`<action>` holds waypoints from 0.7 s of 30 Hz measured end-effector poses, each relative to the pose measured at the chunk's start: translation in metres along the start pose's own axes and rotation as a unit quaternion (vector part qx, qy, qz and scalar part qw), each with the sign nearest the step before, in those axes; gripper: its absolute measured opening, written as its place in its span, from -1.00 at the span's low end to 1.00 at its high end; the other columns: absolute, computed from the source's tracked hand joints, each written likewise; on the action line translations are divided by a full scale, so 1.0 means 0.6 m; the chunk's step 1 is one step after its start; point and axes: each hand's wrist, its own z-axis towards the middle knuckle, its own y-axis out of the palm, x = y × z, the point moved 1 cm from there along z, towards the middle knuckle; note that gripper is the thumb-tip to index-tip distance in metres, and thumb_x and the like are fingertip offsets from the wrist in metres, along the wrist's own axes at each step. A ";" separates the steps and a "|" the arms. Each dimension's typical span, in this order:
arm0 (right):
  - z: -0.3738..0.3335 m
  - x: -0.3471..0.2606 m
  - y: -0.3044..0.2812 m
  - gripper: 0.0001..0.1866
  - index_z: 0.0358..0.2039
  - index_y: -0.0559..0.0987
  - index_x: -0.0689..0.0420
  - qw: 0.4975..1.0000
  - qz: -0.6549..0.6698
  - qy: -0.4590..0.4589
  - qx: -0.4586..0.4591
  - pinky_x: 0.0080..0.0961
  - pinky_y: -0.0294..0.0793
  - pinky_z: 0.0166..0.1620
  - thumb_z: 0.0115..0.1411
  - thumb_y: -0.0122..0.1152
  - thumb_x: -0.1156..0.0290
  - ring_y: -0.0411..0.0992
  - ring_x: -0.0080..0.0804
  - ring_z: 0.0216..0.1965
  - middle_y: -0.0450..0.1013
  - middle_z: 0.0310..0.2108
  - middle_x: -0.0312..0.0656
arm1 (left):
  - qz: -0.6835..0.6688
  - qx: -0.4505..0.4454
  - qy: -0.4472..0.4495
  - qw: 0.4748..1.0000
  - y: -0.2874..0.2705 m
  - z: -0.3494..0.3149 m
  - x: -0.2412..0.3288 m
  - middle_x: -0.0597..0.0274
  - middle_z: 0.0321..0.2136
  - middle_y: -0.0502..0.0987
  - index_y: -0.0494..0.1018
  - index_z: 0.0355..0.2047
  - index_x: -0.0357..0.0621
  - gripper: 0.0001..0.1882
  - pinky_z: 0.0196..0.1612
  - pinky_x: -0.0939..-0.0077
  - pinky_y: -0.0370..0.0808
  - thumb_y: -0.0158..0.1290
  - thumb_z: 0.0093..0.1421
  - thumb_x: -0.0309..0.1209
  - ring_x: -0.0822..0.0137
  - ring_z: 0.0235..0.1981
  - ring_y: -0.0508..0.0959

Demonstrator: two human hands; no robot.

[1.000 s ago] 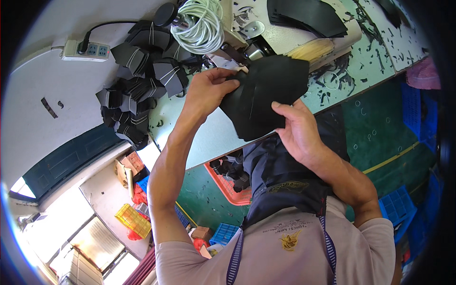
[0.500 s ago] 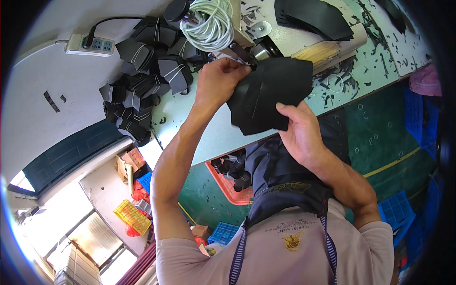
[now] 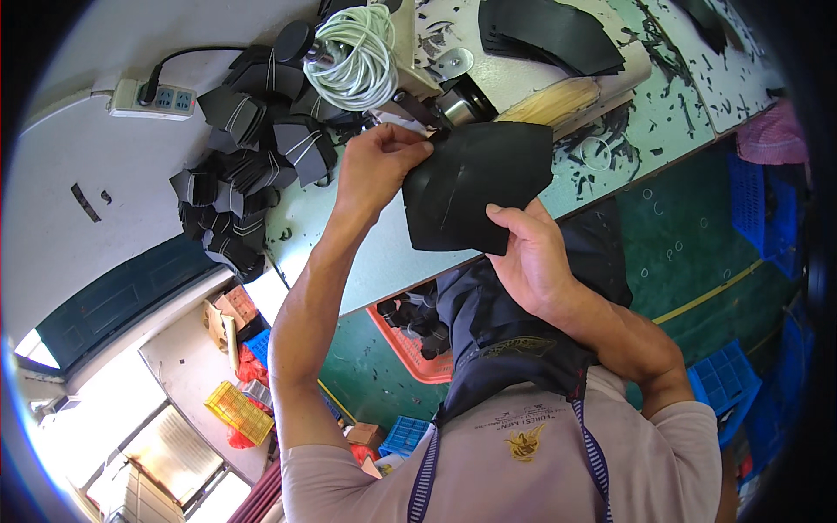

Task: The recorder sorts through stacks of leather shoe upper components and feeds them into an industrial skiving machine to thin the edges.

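Observation:
A flat black leather-like piece [image 3: 479, 187] with a pale crease line spans both my hands, over the table edge and above my lap. My left hand [image 3: 377, 166] pinches its upper left edge, thumb against fingertips, right by a small bench machine [image 3: 466, 100] with a shiny metal cylinder. On the piece's lower right edge, my right hand [image 3: 527, 248] grips with the thumb on top and the fingers underneath, mostly hidden. The piece covers part of the machine's front, so the contact between them cannot be made out.
Bundles of black pieces [image 3: 248, 166] tied with bands lie left of the machine. A coil of pale cable [image 3: 356, 59] hangs on it. A stack of black sheets [image 3: 549, 35] lies behind. Black scraps litter the table [image 3: 349, 275]. A power strip [image 3: 153, 100] sits at left, an orange basket [image 3: 427, 370] below.
The black piece has turned slightly between my hands, and its lower outline looks smoother. Both hands keep their hold. The whole view has shifted a little.

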 end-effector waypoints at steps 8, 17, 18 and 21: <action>0.012 -0.047 -0.033 -0.55 0.09 0.44 0.13 0.969 -0.242 -0.052 -0.007 -0.42 0.31 0.15 0.15 0.14 0.45 0.37 -0.46 0.04 0.46 -0.04 -0.24 | -0.002 0.054 0.043 0.998 0.004 -0.088 -0.006 0.06 -0.39 0.63 0.58 -0.21 -0.28 -0.81 -0.17 0.37 0.56 0.15 0.21 -0.45 0.28 -0.30 0.65; -0.080 -0.123 -0.008 -0.46 0.12 0.50 0.15 0.525 -0.693 0.183 -0.459 -0.20 0.41 0.11 0.24 0.22 0.07 0.46 0.01 0.03 0.50 -0.03 0.07 | 0.118 -0.499 -0.014 0.859 0.031 -0.273 0.023 -0.10 0.07 0.50 0.30 0.27 -0.14 -0.48 0.10 0.26 0.43 -0.02 0.37 -0.20 -0.05 0.10 0.49; -0.064 -0.151 0.009 -0.48 0.06 0.52 0.14 0.438 -0.781 0.156 -0.417 -0.20 0.42 0.09 0.23 0.21 0.04 0.46 -0.02 0.02 0.50 -0.05 0.02 | 0.128 -0.474 -0.014 0.871 0.028 -0.292 -0.007 -0.08 0.09 0.47 0.26 0.30 -0.12 -0.47 0.09 0.28 0.43 -0.05 0.39 -0.20 -0.01 0.10 0.48; -0.007 -0.219 0.058 -0.64 -0.13 0.49 0.19 0.484 -0.802 -0.301 -0.177 -0.18 0.32 0.13 0.08 0.36 0.38 0.35 0.06 0.06 0.41 -0.03 0.06 | 0.113 -0.444 0.000 0.889 0.040 -0.330 -0.012 -0.07 0.09 0.43 0.25 0.30 -0.12 -0.48 0.08 0.25 0.42 -0.07 0.40 -0.21 -0.03 0.10 0.46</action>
